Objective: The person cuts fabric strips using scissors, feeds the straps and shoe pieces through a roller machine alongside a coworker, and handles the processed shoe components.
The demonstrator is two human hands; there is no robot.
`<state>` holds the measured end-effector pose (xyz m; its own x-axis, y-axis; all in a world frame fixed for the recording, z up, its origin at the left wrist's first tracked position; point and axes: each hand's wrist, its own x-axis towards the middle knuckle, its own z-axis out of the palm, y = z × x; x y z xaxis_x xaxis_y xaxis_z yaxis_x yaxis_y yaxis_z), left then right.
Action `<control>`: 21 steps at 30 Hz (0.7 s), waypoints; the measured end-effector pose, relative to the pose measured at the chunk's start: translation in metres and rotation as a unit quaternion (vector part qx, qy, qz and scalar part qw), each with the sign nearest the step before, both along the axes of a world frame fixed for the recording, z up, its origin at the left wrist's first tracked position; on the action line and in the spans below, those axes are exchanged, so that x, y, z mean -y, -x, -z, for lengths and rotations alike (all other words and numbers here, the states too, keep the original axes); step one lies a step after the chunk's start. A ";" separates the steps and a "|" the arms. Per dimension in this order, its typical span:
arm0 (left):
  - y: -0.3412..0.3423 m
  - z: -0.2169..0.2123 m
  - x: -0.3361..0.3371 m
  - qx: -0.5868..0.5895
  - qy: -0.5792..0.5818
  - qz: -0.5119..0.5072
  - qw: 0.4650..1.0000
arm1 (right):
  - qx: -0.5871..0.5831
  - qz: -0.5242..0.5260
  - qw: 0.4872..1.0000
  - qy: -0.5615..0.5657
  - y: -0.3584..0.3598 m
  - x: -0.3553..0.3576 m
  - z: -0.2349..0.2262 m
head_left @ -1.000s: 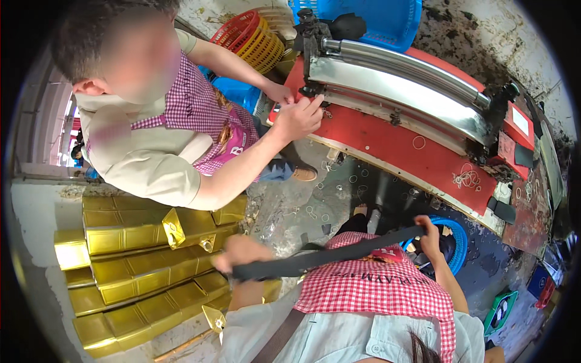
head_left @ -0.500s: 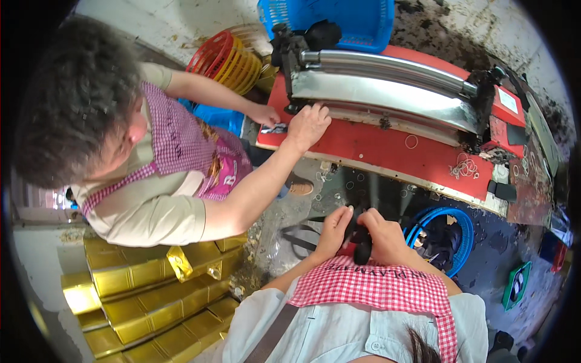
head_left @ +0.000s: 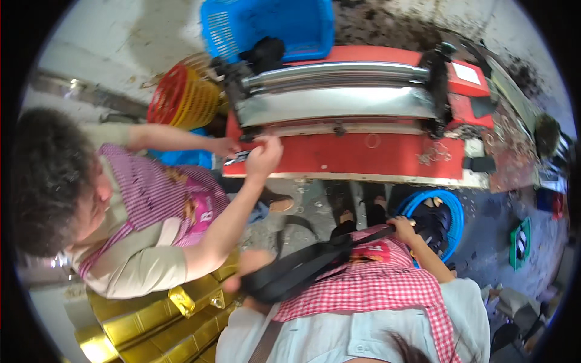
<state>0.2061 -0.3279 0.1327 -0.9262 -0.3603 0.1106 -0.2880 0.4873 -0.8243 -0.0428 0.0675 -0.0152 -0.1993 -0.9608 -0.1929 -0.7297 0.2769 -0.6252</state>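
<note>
A black strap [head_left: 302, 266] is held stretched across the lower centre of the frame, over a red-checked apron [head_left: 375, 284]. The left hand [head_left: 251, 269], blurred, is closed around the strap's wider end at lower centre-left; the exact finger positions cannot be told. The right hand [head_left: 404, 228] is closed on the narrow end, right of centre, beside a blue hose coil [head_left: 451, 209]. A red roller machine [head_left: 363, 115] is seen across the upper frame. A co-worker's hands [head_left: 263, 158] are placed at its left front edge. Gold-coloured tins [head_left: 151, 320] are stacked at lower left.
</note>
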 end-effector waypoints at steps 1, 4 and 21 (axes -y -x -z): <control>0.018 -0.014 0.006 -0.043 -0.095 0.017 0.994 | -0.030 -0.013 0.998 0.049 0.004 -0.004 -0.004; -0.004 -0.143 -0.132 -0.230 -0.833 -0.030 0.502 | 0.076 0.037 0.993 -0.081 0.052 -0.004 -0.059; 0.082 -0.033 -0.260 -0.179 -0.682 -0.295 0.645 | 0.560 0.327 0.761 -0.028 0.183 0.109 -0.143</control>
